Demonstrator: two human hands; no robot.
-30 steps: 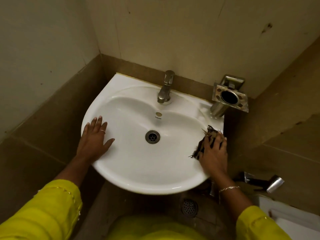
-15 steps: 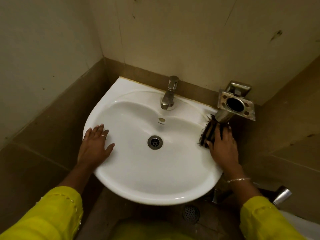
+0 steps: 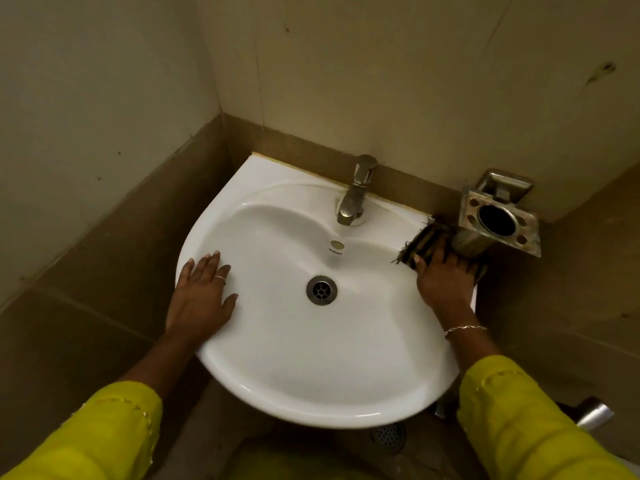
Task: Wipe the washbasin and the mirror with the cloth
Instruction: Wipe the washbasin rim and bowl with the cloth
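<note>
Right hand [image 3: 441, 278] flat, palm down, fingers pressing dark frayed cloth [image 3: 424, 242] onto washbasin [image 3: 311, 358] rim at 2 o'clock; no closed grip, cloth pinned under fingers. Cloth touches base of steel tumbler holder [image 3: 498, 220] on wall. Left hand [image 3: 201, 296] spread open, flat on rim at 9 o'clock, holding nothing. Tap [image 3: 356, 192] at 12 o'clock, drain [image 3: 321, 289] at centre. Basin white, glossy, set in corner; cream wall tiles above, brown tile band below. Floor drain [image 3: 389, 436] under basin at 5 o'clock. Yellow sleeves at bottom edge.
</note>
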